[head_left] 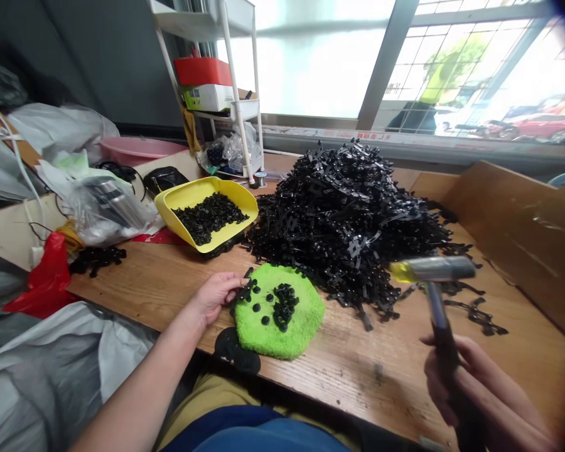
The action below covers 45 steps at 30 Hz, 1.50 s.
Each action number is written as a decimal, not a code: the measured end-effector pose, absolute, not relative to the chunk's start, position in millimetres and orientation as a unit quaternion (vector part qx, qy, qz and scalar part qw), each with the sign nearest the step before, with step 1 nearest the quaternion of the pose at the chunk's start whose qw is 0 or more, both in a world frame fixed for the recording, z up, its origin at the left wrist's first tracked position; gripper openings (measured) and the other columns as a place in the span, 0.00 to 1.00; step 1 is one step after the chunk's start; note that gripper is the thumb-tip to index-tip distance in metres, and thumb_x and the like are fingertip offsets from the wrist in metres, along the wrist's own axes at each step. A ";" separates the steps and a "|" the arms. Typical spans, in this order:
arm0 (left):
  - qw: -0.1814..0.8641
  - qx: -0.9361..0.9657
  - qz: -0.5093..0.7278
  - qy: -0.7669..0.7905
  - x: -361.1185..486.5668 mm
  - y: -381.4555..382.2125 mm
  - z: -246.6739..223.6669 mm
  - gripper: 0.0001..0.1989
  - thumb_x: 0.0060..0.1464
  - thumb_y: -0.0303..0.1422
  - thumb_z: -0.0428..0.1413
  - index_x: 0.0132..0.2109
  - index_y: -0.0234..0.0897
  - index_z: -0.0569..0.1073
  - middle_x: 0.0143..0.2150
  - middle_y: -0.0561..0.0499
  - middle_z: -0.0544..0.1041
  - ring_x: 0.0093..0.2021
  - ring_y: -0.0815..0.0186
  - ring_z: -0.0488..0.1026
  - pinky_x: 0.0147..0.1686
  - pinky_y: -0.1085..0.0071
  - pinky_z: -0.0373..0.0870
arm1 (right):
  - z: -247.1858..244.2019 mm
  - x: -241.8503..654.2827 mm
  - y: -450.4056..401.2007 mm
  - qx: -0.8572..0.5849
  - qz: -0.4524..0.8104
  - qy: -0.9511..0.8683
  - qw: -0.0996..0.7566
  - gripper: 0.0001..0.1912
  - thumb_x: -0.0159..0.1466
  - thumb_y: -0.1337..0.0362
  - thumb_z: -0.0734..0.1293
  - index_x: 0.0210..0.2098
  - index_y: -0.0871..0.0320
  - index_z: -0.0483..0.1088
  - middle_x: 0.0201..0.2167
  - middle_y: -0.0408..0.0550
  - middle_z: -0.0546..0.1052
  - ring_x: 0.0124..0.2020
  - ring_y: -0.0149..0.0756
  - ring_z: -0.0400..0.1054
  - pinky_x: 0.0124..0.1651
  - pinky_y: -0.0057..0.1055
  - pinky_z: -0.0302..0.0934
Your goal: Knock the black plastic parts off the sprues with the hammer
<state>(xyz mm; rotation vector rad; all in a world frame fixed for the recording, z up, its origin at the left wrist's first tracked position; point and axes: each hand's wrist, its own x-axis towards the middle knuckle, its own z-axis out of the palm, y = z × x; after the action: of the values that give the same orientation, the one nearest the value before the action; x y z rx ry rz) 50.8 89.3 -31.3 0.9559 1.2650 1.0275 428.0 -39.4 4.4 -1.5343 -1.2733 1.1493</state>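
the wooden counter (367, 383) fills the lower middle of the frame, below a bright window at the top right; a white shelf rack (188, 19) stands at the upper left, with plastic bags (106, 210) and a red bag (42, 279) crowding the left edge; a large heap of black moulded plastic parts (343, 213) sits at centre, piled loosely, likely because it is bulk stock; left of it, a yellow scoop tray (202, 188) holds small black pieces (211, 216), its raised walls keeping them together; below that, a green fuzzy pad (308, 314) lies near the counter's front edge, probably to cushion and stop the loose black bits (285, 304) scattered on it; the left hand (215, 297) rests at the pad's edge, its grip loosely together by those bits, though i cannot tell whether it holds one; at lower right, the right hand (471, 383) has its grip clamped around the dark handle of a hammer (433, 270), its yellow-tipped head raised clear of the counter.
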 end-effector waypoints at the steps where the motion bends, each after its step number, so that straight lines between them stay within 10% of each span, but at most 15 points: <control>1: 0.585 0.412 0.440 0.543 51.3 89.0 -30.7 0.14 0.38 0.36 0.64 0.24 0.31 0.68 0.17 0.59 0.61 0.15 0.80 0.50 0.16 0.77 0.37 | 10.2 423.7 -30.8 -0.601 0.460 -0.524 0.390 0.24 0.61 0.47 0.58 0.52 0.51 0.57 0.20 0.43 0.62 0.18 0.35 0.56 0.20 0.32 0.52; 16: 0.604 0.394 0.440 0.535 54.4 88.2 -29.0 0.12 0.37 0.33 0.65 0.27 0.29 0.72 0.19 0.58 0.65 0.15 0.81 0.49 0.14 0.79 0.40 | 31.1 350.9 39.0 -0.455 0.263 -0.836 0.157 0.15 0.69 0.59 0.51 0.49 0.58 0.60 0.26 0.44 0.68 0.25 0.32 0.60 0.29 0.29 0.53; 23: 0.628 0.359 0.456 0.519 58.5 87.6 -29.2 0.12 0.37 0.29 0.65 0.30 0.32 0.71 0.26 0.53 0.75 0.24 0.74 0.69 0.24 0.80 0.64 | 18.5 335.5 46.4 -0.460 0.195 -0.853 0.151 0.15 0.69 0.58 0.48 0.44 0.59 0.60 0.26 0.46 0.68 0.25 0.32 0.60 0.28 0.29 0.51; 45: 0.640 0.352 0.455 0.509 58.8 86.4 -26.0 0.10 0.38 0.28 0.65 0.31 0.30 0.75 0.25 0.51 0.77 0.22 0.75 0.70 0.22 0.82 0.64 | 12.5 327.7 49.8 -0.462 0.171 -0.861 0.127 0.12 0.69 0.60 0.50 0.34 0.58 0.57 0.22 0.42 0.63 0.24 0.31 0.56 0.27 0.29 0.46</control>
<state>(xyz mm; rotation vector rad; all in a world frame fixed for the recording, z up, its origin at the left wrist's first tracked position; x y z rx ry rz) 58.8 86.4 -26.0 0.8019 1.1604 1.0382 327.7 49.8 12.5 -1.3456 -2.5045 0.4969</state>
